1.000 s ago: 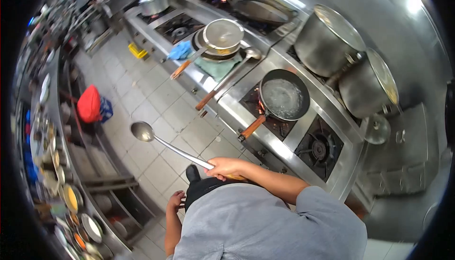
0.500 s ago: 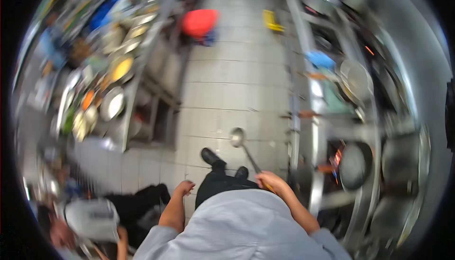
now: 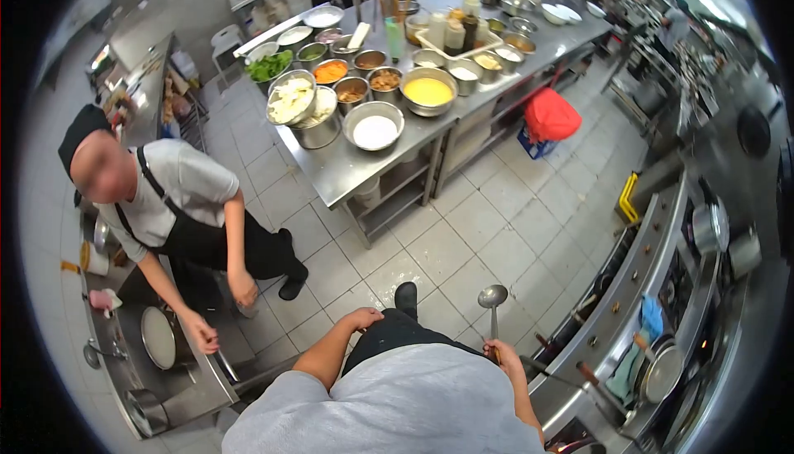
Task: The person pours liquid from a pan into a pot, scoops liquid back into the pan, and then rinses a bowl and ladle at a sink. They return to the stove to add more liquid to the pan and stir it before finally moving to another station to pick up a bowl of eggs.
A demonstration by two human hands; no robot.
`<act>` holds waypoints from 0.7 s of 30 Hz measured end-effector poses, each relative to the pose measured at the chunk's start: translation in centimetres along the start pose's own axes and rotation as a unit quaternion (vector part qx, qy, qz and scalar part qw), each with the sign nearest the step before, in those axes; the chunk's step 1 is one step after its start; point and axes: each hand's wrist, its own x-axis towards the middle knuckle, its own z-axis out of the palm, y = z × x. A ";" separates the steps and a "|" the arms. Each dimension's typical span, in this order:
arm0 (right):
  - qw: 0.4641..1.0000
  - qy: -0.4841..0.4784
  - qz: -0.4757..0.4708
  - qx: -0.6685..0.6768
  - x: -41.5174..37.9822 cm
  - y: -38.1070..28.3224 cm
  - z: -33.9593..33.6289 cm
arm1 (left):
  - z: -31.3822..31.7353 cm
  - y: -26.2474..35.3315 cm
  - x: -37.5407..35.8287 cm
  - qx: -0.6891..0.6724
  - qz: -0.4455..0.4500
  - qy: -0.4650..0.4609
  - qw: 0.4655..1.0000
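A metal ladle (image 3: pixel 493 296) hangs out over the tiled floor, its round bowl pointing away from me. My right hand (image 3: pixel 503 353) is wrapped round its handle, near the edge of the stove. On the other side my left hand (image 3: pixel 362 319) rests at the dark apron by my waist, fingers curled together; whether it holds any cloth is too small to tell. No food or container touches either hand.
A steel table (image 3: pixel 331 185) carries bowls of food, including a yellow one (image 3: pixel 428 92). A co-worker (image 3: pixel 186 198) stands at a sink on the left. The stove (image 3: pixel 608 322) runs along the right. A red stool (image 3: pixel 552 115) stands beyond.
The view has turned left, bringing the table and co-worker further into sight. The ladle is still in my right hand. My left hand now lies against the apron.
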 end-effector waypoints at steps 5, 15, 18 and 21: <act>0.992 0.070 -0.067 -0.083 1.7 -7.0 4.4 | -4.4 -4.1 5.7 0.005 -0.034 0.064 0.997; 0.967 -0.204 -0.135 0.064 -0.1 -19.0 13.8 | -9.4 9.7 13.0 0.169 0.289 0.133 0.933; 0.949 -0.270 -0.147 0.072 1.1 -21.7 15.7 | -7.0 23.0 7.9 0.143 0.402 0.151 0.892; 0.920 -0.355 -0.163 -0.016 2.0 -25.5 18.5 | -4.3 34.5 1.2 0.033 0.461 0.168 0.871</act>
